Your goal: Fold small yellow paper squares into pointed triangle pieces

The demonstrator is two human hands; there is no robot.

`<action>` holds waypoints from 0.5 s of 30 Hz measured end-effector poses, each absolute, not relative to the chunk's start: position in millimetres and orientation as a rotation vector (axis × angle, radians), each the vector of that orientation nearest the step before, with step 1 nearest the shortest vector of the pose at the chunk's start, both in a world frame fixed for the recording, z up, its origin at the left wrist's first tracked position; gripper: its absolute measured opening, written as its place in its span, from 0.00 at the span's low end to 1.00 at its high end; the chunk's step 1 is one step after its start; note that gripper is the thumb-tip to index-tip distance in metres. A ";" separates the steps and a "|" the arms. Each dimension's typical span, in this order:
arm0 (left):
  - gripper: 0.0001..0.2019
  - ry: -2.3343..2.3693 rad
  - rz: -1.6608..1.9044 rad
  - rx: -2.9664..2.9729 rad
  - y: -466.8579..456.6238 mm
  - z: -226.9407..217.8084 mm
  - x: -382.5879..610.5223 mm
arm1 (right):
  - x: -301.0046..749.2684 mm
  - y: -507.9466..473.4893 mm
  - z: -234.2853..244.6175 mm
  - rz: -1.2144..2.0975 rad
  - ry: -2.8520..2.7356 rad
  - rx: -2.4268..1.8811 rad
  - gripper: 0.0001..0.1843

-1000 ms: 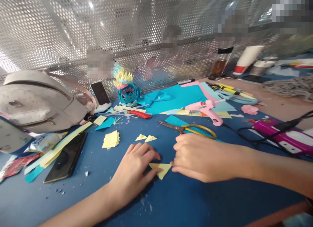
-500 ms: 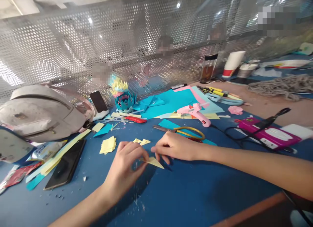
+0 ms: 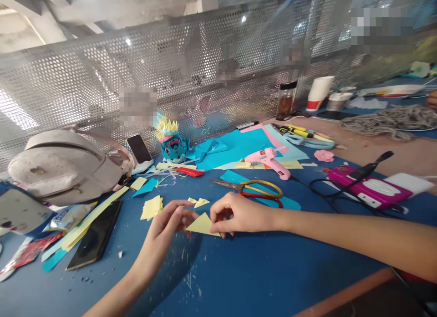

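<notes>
A folded yellow paper triangle is held just above the blue table, near its middle. My left hand pinches its left corner with fingertips closed. My right hand pinches its right edge between thumb and fingers. Two small folded yellow pieces lie right behind the hands. A small stack of yellow paper squares lies to the left of them. Yellow-handled scissors rest just beyond my right hand.
A pink glue gun lies on teal paper sheets, its cord running to a pink power strip. A paper flower model, a red comb, a black phone and a pale bag sit left. A perforated metal screen closes the back.
The yellow triangle lay flat under both hands a second ago; now both hands have lifted it off the table and hold it tilted up. The view has tipped upward.
</notes>
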State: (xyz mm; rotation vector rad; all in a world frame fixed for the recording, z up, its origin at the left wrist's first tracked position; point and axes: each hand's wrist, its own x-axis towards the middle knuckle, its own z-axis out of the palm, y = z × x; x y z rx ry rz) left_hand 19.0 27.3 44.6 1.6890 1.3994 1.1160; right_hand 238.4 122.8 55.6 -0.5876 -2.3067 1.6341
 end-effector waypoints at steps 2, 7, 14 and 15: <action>0.25 1.329 1.035 1.562 27.2 43.4 22.8 | 238.6 122.0 54.3 1.575 -2.339 -0.590 0.19; 0.26 1.229 0.919 1.339 28.8 40.1 36.1 | 236.9 118.3 55.4 1.411 -2.422 -0.559 0.18; 0.30 1.195 0.995 1.185 34.0 23.8 30.5 | 270.6 144.4 71.7 0.351 -2.734 -0.925 0.08; 0.30 1.193 1.013 1.175 33.9 21.8 27.6 | 279.7 150.5 70.6 0.172 -2.714 -1.062 0.09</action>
